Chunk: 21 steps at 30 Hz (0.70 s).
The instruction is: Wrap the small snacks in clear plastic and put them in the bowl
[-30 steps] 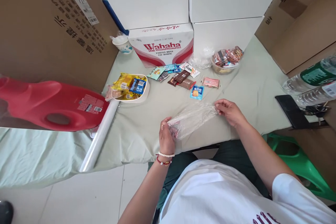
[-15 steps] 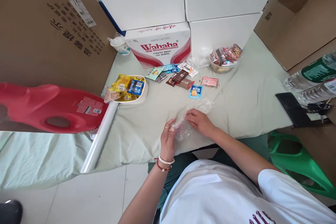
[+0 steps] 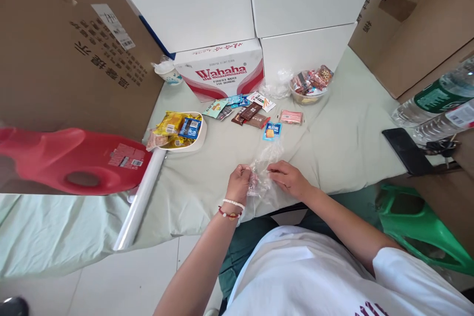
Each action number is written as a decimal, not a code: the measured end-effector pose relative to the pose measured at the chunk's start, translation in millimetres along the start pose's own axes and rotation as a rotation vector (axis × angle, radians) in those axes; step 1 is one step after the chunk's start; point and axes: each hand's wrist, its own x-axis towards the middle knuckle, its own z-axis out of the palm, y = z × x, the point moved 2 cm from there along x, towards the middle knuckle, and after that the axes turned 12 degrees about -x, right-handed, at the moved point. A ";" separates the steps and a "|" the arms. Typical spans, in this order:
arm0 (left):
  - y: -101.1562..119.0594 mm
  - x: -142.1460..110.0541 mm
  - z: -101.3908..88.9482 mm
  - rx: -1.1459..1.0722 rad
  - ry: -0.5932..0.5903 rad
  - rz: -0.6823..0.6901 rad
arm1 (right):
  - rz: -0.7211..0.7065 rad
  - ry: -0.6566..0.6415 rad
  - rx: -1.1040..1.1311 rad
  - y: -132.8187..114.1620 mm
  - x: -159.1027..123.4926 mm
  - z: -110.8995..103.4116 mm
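Note:
My left hand is closed on the left side of a clear plastic bag, near the table's front edge. Something small and pinkish shows through the film beside my left fingers; its kind is not clear. From the right, my right hand pinches the same bag between thumb and fingers. Beyond the bag lie a blue snack packet, a pink packet and several brown snack packets.
A white tub of yellow packets stands left, a clear bowl of snacks back right. A plastic wrap roll lies beside a red stool. A Wahaba-like printed carton, a phone and bottles flank the table.
My left hand has turned and closed more tightly on the bag. My right hand has shifted slightly right and down, and the bag has changed shape between them. The camera view has shifted a little.

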 end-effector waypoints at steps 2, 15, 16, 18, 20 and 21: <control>-0.8 0.3 -2.4 0.054 0.071 0.077 | 0.063 0.047 -0.022 6.8 -11.5 -12.1; 7.8 11.3 -43.0 0.723 0.363 0.707 | 0.147 0.133 -0.233 60.1 -59.5 -47.3; 3.8 10.5 -41.0 0.816 0.305 0.814 | 0.143 0.136 -0.235 60.6 -58.8 -46.4; -3.7 9.8 -35.8 0.965 0.079 0.949 | 0.139 0.138 -0.229 61.4 -57.6 -44.1; -6.9 10.5 -31.7 1.048 -0.186 1.003 | 0.152 0.128 -0.214 62.6 -57.0 -42.9; -6.3 11.4 -30.7 1.074 -0.288 1.015 | 0.165 0.122 -0.206 63.3 -57.0 -43.2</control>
